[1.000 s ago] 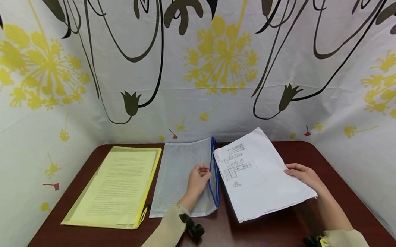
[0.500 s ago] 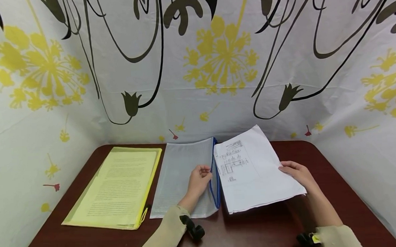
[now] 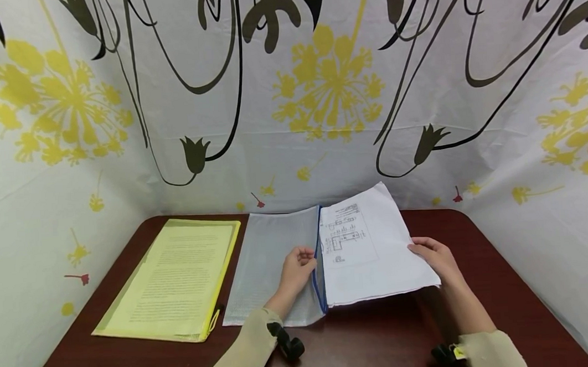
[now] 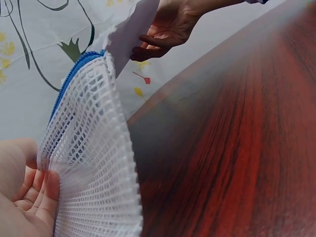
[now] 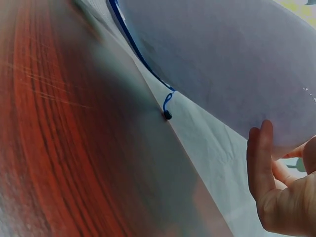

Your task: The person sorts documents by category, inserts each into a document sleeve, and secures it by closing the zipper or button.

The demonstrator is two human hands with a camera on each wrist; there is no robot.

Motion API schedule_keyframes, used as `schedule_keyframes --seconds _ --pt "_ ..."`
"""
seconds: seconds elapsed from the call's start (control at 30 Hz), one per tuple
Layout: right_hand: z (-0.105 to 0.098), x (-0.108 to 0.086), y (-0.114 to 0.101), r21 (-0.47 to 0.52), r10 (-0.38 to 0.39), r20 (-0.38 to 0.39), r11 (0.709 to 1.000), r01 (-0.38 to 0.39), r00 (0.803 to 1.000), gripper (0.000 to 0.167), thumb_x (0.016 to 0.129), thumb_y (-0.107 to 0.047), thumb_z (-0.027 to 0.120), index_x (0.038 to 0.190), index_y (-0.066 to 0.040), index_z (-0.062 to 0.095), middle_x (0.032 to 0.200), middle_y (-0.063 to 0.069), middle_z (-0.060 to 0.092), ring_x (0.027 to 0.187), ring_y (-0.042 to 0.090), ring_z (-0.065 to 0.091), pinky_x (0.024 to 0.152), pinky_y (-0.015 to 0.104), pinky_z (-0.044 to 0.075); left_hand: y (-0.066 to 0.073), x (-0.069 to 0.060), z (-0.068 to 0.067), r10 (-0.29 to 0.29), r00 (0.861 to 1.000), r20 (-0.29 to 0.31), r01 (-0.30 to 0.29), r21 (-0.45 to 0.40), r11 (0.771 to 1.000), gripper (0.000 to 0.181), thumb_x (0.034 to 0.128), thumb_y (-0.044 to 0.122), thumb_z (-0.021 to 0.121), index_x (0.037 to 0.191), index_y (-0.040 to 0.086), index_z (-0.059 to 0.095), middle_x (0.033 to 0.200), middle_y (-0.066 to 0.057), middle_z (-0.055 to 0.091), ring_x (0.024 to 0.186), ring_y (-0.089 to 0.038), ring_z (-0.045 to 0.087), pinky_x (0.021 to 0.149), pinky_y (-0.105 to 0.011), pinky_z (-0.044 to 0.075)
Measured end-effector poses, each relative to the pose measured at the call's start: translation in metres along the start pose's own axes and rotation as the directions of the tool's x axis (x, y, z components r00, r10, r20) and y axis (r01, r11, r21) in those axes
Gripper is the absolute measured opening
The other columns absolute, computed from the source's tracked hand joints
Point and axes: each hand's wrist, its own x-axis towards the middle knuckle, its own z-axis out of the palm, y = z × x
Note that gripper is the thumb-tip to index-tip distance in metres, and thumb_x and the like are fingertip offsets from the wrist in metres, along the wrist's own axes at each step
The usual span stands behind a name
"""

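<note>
My left hand [image 3: 297, 272] pinches the upper layer of a clear mesh zip pouch [image 3: 267, 246] near its blue-edged opening. In the left wrist view the mesh [image 4: 94, 168] lifts between thumb and fingers, and the blue zip [image 4: 74, 79] edge gapes. My right hand [image 3: 436, 259] grips the right edge of a stack of white paper sheets [image 3: 377, 256] printed with a line drawing. The stack's left edge is at the pouch's opening, apparently just inside it. From the right wrist view, the paper's underside [image 5: 212, 59] shows, with fingers beneath it and a blue zip pull [image 5: 168, 106] hanging at the pouch corner.
A yellow zip pouch [image 3: 174, 278] holding a printed sheet lies flat on the left of the dark red wooden table [image 3: 362, 346]. A white patterned cloth [image 3: 293, 167] hangs behind the table and along both sides.
My right hand has moved left with the paper stack, bringing its left edge from beside the pouch to its opening. The left hand stays nearly still, holding the pouch.
</note>
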Motion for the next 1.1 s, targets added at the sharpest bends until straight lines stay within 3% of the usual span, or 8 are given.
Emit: schedule_keyframes --seconds 0.3,0.67,1.1 --pt "0.009 -0.005 -0.003 0.072 -0.017 -0.014 0.997 0.018 1.0 0.035 0.098 -0.029 0.063 0.124 -0.006 0.06 0.08 -0.02 0.062 0.07 0.004 0.061 0.065 0.022 0.055 -0.002 0.0 0.002 -0.009 1.0 0.003 0.009 0.015 1.0 0.024 0.0796 0.0 0.064 0.104 0.0 0.065 0.099 -0.013 0.069 0.085 -0.014 0.063 0.078 -0.023 0.055" --pt "0.017 -0.009 -0.009 0.106 -0.095 -0.027 0.99 0.097 0.995 0.016 0.097 -0.024 0.065 0.11 -0.015 0.066 0.074 -0.021 0.065 0.069 0.002 0.062 0.064 0.021 0.054 0.0 0.0 0.005 0.006 1.0 -0.012 -0.005 0.075 0.997 0.022 0.08 0.001 0.064 0.102 0.003 0.066 0.097 -0.01 0.069 0.081 -0.013 0.061 0.073 -0.022 0.053" --pt "0.037 -0.01 -0.007 0.169 -0.116 -0.039 0.978 0.121 0.992 0.034 0.098 -0.023 0.062 0.124 -0.001 0.057 0.078 -0.019 0.066 0.069 0.004 0.064 0.062 0.023 0.056 0.001 -0.002 0.006 0.014 1.0 -0.013 -0.014 0.061 0.998 0.021 0.079 0.0 0.063 0.1 0.002 0.065 0.096 -0.01 0.069 0.081 -0.013 0.062 0.075 -0.023 0.053"
